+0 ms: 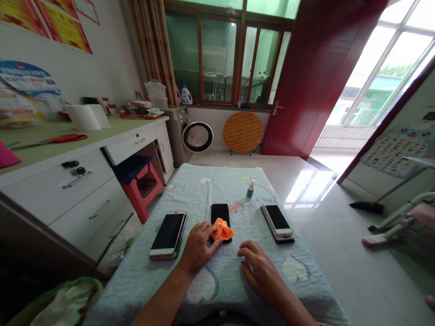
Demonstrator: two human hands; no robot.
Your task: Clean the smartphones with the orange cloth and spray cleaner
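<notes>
An orange cloth (pixel 222 230) lies bunched on a black phone (pixel 220 211) in the middle of the table, covering its lower part. My left hand (pixel 200 244) grips the cloth's left side between thumb and fingers. To the right of the phone, my right hand (pixel 256 262) rests low over the tablecloth with fingers loosely bent and apart, holding nothing. Left of my left hand lies a stack of phones (pixel 169 233) with a white-framed one on top. A second stack of phones (pixel 277 219) sits on the right. Behind it stands a small spray bottle (pixel 250 190).
A pale blue patterned tablecloth (pixel 190 185) covers the table. Along the left wall runs a desk with drawers (pixel 84 194), and a red stool (pixel 142 190) stands beside it. Farther back are a washing machine with its door open (pixel 198 136) and a round wooden tabletop (pixel 243 131).
</notes>
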